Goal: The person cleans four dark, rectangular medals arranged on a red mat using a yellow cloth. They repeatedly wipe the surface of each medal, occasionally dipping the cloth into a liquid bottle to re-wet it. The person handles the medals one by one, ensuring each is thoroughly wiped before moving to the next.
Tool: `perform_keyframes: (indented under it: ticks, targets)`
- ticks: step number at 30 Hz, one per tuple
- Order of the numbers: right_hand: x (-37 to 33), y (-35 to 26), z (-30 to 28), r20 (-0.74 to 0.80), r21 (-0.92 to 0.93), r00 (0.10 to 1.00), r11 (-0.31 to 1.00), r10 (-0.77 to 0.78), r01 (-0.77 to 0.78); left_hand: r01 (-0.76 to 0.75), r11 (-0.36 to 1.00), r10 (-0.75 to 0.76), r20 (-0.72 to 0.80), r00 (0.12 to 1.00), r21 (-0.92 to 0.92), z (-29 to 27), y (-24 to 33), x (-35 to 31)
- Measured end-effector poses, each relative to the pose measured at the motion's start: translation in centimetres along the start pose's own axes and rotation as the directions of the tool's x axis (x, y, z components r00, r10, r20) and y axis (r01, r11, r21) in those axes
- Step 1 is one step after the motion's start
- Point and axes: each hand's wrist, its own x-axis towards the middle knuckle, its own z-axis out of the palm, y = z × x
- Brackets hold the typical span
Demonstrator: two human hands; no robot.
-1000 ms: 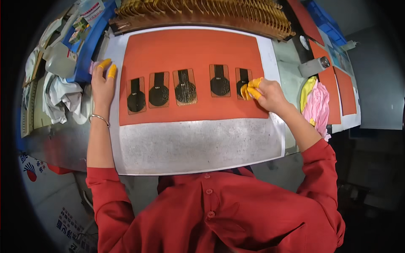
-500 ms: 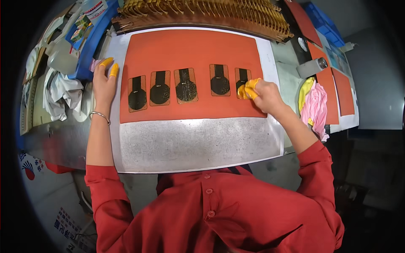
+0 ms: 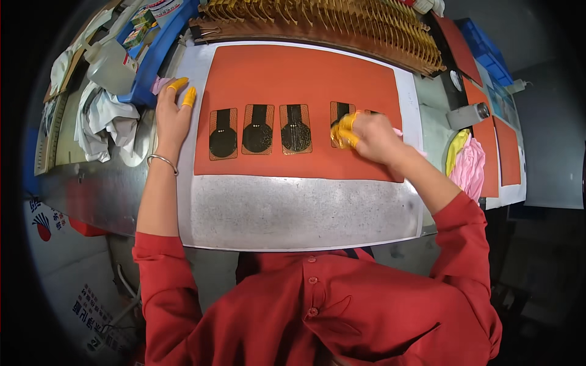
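Several flat rectangular pieces with black, round-ended shapes and copper-coloured patterned corners, one of them here (image 3: 296,129), lie in a row on an orange mat (image 3: 293,79). My right hand (image 3: 373,137), with yellow finger covers, is closed and pressed down over the fourth piece (image 3: 342,110) from the left. It partly hides the piece at the right end. A scrap of pink shows beside this hand; what its fingers hold is hidden. My left hand (image 3: 171,116) lies open at the mat's left side, two yellow-covered fingers apart, close to a blue tray.
A rack of brown, curved strips (image 3: 323,30) stands along the back. At left are the blue tray (image 3: 160,52) with bottles and boxes, and white cloths (image 3: 113,125). A capped bottle (image 3: 467,114) and pink and yellow cloths (image 3: 469,165) lie at right.
My right hand has moved left from the end piece to the one beside it. My left hand stays by the blue tray. The whole view has shifted slightly.
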Motion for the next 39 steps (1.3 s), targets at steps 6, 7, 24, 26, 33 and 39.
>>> perform_keyframes:
  ticks: [6,7,24,26,33,39]
  targets:
    - [4.1,1.6,-1.3,-0.015,0.002,0.964,0.964,0.267,-0.267,-0.002,1.000,0.002,0.004,1.000,-0.015,0.3,1.3,0.7]
    - [3.9,1.7,-1.3,-0.024,-0.001,0.966,0.966,0.258,-0.258,0.017,0.999,-0.017,0.007,1.000,-0.052,0.4,1.6,0.6]
    - [-7.3,0.7,-3.6,0.035,0.127,0.984,0.976,0.176,-0.179,-0.263,0.949,0.314,0.435,0.844,-0.175,1.1,17.7,-2.0]
    - [-4.9,2.4,-3.8,0.105,0.075,0.966,0.966,0.238,-0.246,-0.255,0.940,0.337,0.480,0.810,-0.228,2.6,19.9,-1.7]
    - [-3.7,3.5,-2.4,-0.018,0.088,0.999,0.995,0.043,-0.041,-0.401,0.891,0.445,0.587,0.676,-0.214,7.2,23.5,-0.6]
    - [-11.7,2.7,-3.7,-0.374,0.341,0.927,0.935,0.038,0.100,-0.505,0.831,0.521,0.644,0.560,-0.233,9.1,25.8,-2.1]
